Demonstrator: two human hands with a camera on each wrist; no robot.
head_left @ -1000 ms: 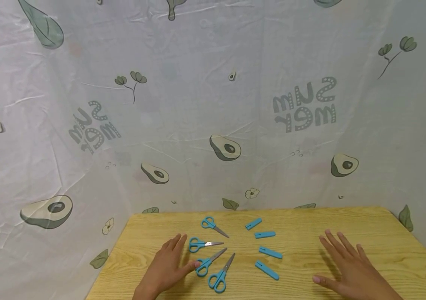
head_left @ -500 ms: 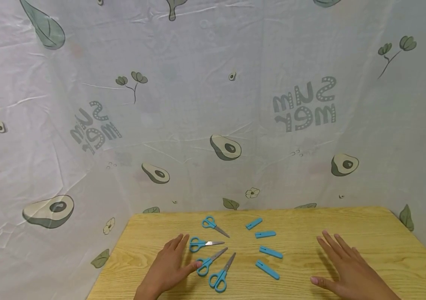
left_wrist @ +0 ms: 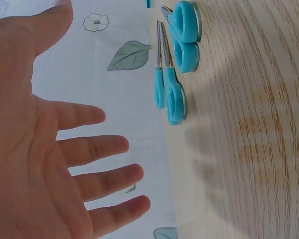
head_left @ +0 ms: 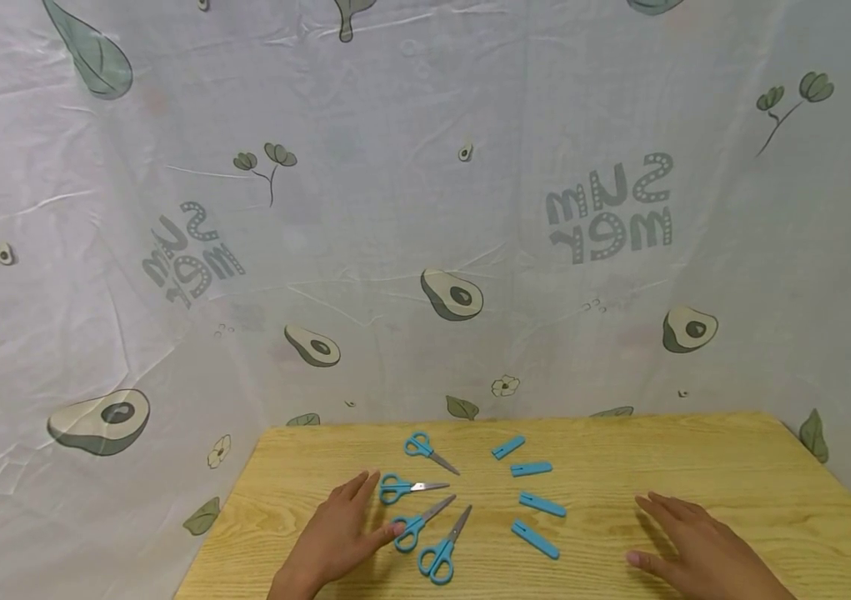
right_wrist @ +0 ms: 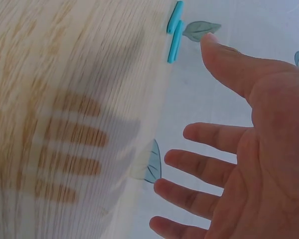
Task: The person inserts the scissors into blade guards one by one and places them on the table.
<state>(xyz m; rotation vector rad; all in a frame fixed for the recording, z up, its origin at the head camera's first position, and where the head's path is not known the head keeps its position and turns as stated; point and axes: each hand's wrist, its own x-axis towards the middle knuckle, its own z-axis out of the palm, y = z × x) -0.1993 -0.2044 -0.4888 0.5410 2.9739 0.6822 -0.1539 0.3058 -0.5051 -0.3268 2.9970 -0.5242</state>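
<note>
Several scissors with blue handles lie fanned out at the left-middle of the wooden table, among them a far pair (head_left: 419, 444) and a near pair (head_left: 436, 562), blades pointing inward. Facing them to the right are several blue blade covers, from a far cover (head_left: 508, 447) to a near cover (head_left: 535, 539). My left hand (head_left: 335, 533) hovers left of the scissors with fingers spread; in the head view its thumb tip overlaps one handle. The left wrist view shows its palm apart from the scissors (left_wrist: 175, 102). My right hand (head_left: 703, 546) holds nothing, fingers extended, well right of the covers.
The wooden table (head_left: 590, 433) ends at the back against a hanging pale sheet (head_left: 365, 233) printed with avocados, leaves and lettering. The sheet also encloses the left and right sides. Shadows of the right fingers fall on the tabletop.
My right hand has shifted slightly left, and its fingertips have dropped lower and drawn closer together. The left hand holds almost the same place. Scissors and covers lie as before.
</note>
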